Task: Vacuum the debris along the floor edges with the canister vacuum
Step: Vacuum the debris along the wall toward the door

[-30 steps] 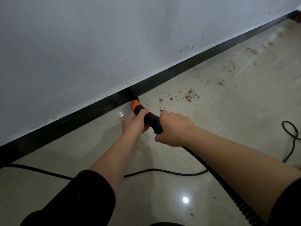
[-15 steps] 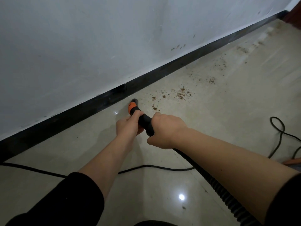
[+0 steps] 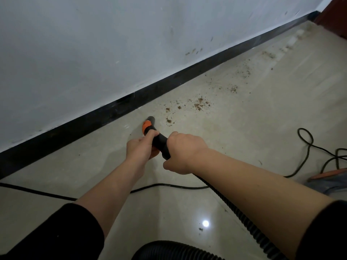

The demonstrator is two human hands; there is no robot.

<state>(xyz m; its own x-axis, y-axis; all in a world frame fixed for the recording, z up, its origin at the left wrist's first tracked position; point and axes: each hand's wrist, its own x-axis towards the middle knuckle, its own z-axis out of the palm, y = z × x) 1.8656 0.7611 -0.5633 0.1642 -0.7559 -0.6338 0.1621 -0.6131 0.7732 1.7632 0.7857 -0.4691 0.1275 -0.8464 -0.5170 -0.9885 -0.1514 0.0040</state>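
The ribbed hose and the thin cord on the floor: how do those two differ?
The ribbed hose is thick and corrugated; the thin cord is slim and smooth. The hose runs fairly straight to the handle that the right hand and left hand grip; the cord lies loose on the floor, curling into loops at the right. Both are black.

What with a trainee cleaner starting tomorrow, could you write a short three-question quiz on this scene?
1. True or false: the left hand and right hand both grip the vacuum wand.
2. Seen here, the debris lies which way from the nozzle tip? A left, B right, C behind the hands.
3. Fill in: the collar behind the tip is ____.
Key: 1 true; 2 B; 3 orange.
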